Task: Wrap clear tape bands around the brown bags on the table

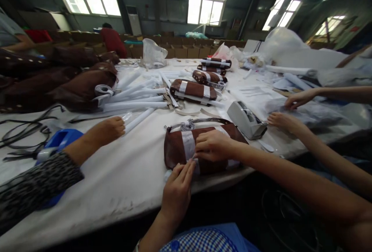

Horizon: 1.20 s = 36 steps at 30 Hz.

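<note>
A brown leather handbag (174,149) lies in front of me on the cloth-covered table, with pale wrapping strips around it and a rolled strap on top. My right hand (215,145) rests over its front, fingers bent and pinched at the pale strip (188,143) left of the bag's middle. My left hand (178,184) reaches up from the table edge, and its closed fingertips meet the right hand's at the lower part of that strip. What lies between the fingertips is mostly hidden. Just behind the bag's right end stands a grey tape dispenser (245,120).
Several wrapped bags (193,91) lie farther back. White paper rolls (133,105) and a pile of brown bags (84,85) are at left. A co-worker's hand (109,132) holds clear tape near a blue dispenser (65,138). Another co-worker's hands (286,122) handle plastic at right.
</note>
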{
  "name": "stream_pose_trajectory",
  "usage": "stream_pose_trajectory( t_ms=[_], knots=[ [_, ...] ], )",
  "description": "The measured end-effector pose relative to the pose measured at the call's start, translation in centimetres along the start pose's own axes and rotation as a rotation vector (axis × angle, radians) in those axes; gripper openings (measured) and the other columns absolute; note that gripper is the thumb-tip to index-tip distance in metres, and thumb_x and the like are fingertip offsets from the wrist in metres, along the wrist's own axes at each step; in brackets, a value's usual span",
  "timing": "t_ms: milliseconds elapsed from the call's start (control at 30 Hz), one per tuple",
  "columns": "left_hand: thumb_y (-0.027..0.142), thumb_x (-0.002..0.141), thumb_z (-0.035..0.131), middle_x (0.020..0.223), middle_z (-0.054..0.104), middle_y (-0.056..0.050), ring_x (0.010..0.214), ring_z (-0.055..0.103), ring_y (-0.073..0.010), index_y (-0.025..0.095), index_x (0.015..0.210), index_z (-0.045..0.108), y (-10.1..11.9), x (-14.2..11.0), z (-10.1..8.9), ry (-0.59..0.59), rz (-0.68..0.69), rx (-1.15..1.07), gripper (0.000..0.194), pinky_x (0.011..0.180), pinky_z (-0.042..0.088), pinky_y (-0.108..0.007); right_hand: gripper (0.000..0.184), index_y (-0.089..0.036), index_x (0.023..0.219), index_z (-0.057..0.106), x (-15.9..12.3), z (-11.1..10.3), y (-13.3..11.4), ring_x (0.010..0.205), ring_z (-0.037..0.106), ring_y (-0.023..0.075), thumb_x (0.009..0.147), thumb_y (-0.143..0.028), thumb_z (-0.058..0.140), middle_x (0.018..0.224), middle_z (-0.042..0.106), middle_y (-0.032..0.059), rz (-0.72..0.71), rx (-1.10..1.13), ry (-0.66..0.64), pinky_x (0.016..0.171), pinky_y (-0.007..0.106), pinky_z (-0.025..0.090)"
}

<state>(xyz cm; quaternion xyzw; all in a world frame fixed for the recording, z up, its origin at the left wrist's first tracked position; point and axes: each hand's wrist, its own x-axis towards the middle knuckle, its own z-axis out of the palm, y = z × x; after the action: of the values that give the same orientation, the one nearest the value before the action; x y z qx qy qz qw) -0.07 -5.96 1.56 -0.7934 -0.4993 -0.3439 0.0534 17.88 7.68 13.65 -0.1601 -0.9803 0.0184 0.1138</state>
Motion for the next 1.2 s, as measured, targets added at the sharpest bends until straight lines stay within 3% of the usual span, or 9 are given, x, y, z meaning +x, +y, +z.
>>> stream_pose_trajectory(
  t_ms=[233,400,533,600,767,933,1067,1133,1200],
  knots=[
    [-0.003,0.085,0.046,0.141,0.059,-0.002,0.120,0.057,-0.0209,0.018,0.148,0.044,0.2,0.0,0.0,-0.028,-0.046,-0.035,0.067,0.110,0.048,-0.039,0.025,-0.017,0.088,0.076,6.3,-0.7,0.8,0.080,0.070,0.0243,0.089,-0.040,0.066,0.086,0.076,0.0102,0.042,-0.268,-0.470,0.059,0.028,0.041],
    [-0.005,0.084,0.046,0.143,0.059,-0.001,0.119,0.057,-0.0213,0.018,0.150,0.041,0.2,-0.1,0.2,-0.037,-0.056,-0.047,0.070,0.111,0.048,-0.041,0.038,-0.016,0.087,0.077,8.4,-1.3,1.5,0.078,0.070,0.0271,0.084,-0.053,0.069,0.084,0.077,0.0137,0.092,-0.344,-0.550,0.059,0.028,0.038],
    [-0.006,0.083,0.045,0.144,0.057,0.000,0.121,0.057,-0.0210,0.020,0.151,0.038,0.2,-0.1,0.2,-0.037,-0.062,-0.049,0.073,0.110,0.048,-0.041,0.048,-0.021,0.079,0.076,9.3,-0.3,5.1,0.073,0.067,0.0231,0.070,-0.068,0.075,0.076,0.075,0.0080,0.139,-0.251,-0.514,0.060,0.026,0.035],
    [-0.006,0.084,0.044,0.144,0.057,-0.001,0.122,0.057,-0.0206,0.020,0.151,0.039,0.2,-0.1,0.1,-0.035,-0.056,-0.049,0.072,0.111,0.048,-0.040,0.044,-0.024,0.077,0.076,9.3,0.0,7.3,0.072,0.066,0.0215,0.066,-0.066,0.078,0.073,0.074,0.0046,0.256,-0.160,-0.457,0.060,0.026,0.034],
    [-0.007,0.082,0.041,0.144,0.057,-0.001,0.124,0.056,-0.0204,0.019,0.146,0.046,0.3,-0.1,0.0,-0.031,-0.044,-0.074,0.069,0.111,0.048,-0.040,0.027,-0.019,0.092,0.076,6.1,-0.6,10.5,0.087,0.068,0.0241,0.089,-0.044,0.066,0.096,0.076,0.0097,0.621,-0.154,-0.157,0.067,0.028,0.041],
    [0.003,0.084,0.051,0.133,0.065,-0.002,0.118,0.061,-0.0198,0.024,0.124,0.063,0.5,1.2,-2.6,-0.017,-0.145,-0.257,0.047,0.106,0.052,-0.038,0.033,-0.022,0.117,0.071,-1.6,1.2,7.4,0.105,0.068,0.0222,0.098,-0.042,0.053,0.115,0.074,0.0059,0.598,0.043,0.145,0.091,0.032,0.051],
    [0.011,0.091,0.053,0.134,0.064,-0.003,0.123,0.061,-0.0171,0.026,0.123,0.063,0.4,4.8,-4.7,0.089,-0.143,-0.284,0.037,0.104,0.052,-0.031,0.043,-0.023,0.133,0.062,-6.3,4.2,4.3,0.130,0.056,0.0266,0.095,-0.043,0.057,0.138,0.062,0.0085,0.559,0.102,0.274,0.112,0.043,0.043],
    [0.015,0.094,0.051,0.145,0.056,-0.005,0.136,0.050,-0.0211,0.026,0.136,0.057,0.1,7.0,-4.2,0.088,-0.057,-0.153,0.044,0.113,0.045,-0.039,0.049,-0.025,0.140,0.055,-7.6,5.1,3.6,0.136,0.050,0.0282,0.095,-0.044,0.056,0.145,0.056,0.0084,0.571,0.078,0.292,0.115,0.049,0.040],
    [0.025,0.095,0.053,0.154,0.045,-0.007,0.144,0.039,-0.0282,0.027,0.146,0.047,-0.5,8.6,-2.5,-0.006,0.005,-0.005,0.051,0.118,0.035,-0.053,0.050,-0.026,0.142,0.054,-8.7,5.3,3.7,0.139,0.046,0.0290,0.096,-0.045,0.054,0.148,0.053,0.0079,0.598,0.055,0.320,0.117,0.051,0.038]
  ],
)
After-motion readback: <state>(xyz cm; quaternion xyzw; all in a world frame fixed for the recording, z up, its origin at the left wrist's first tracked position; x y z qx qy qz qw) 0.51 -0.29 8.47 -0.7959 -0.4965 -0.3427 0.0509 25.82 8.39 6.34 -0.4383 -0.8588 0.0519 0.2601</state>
